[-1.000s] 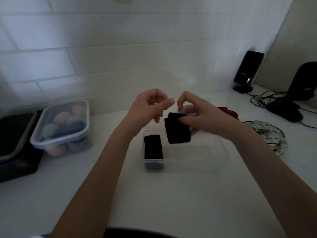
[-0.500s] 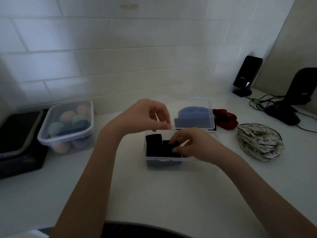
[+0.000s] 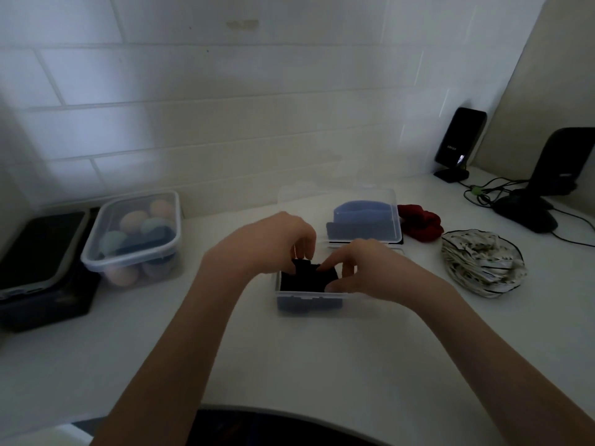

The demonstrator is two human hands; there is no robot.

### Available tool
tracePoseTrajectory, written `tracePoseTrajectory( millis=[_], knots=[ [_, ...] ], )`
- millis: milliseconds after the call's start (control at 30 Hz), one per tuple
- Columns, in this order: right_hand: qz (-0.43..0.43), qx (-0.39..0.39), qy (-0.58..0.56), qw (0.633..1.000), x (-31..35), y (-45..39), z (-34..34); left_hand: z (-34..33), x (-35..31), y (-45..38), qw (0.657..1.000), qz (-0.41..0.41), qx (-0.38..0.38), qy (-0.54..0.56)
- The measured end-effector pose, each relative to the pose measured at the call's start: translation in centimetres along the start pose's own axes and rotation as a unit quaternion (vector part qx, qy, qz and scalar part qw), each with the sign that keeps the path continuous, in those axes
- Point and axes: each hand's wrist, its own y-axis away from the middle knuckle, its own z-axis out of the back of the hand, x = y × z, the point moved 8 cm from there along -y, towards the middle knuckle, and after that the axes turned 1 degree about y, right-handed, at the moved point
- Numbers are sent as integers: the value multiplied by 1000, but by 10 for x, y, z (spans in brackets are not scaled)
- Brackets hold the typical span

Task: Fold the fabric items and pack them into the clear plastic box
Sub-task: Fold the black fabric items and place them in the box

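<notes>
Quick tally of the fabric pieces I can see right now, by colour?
Black, in the clear plastic box, under both hands: 2 (black fabric)
Blue, behind the box's lid: 1 (blue fabric)
Red: 1 (red fabric)
White patterned: 1 (patterned fabric)
Total: 5

Bare worktop lies nearer than the grip; a lidded box stands just behind it.

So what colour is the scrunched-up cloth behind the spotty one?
Red cloth, seen in the head view.
</notes>
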Motion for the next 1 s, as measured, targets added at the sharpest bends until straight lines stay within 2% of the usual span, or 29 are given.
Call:
tracePoseTrajectory(
  millis=[200, 400, 667, 867, 1000],
  knots=[
    [7, -29, 100, 995, 9, -1, 6, -6, -7, -5, 993, 28, -20, -110],
    [9, -11, 112, 994, 7, -5, 2, -11, -9, -6, 993, 15, -15, -114],
    [29, 47, 46, 997, -1, -16, -10, -23, -12, -6, 995, 19, 31, -92],
    [22, 53, 35, 998, -11, -13, -14, -29, -12, -12, 986, 84, 8, -145],
    [1, 66, 33, 997, -18, -14, -14, -27, -10, -14, 986, 93, 10, -137]
  ],
)
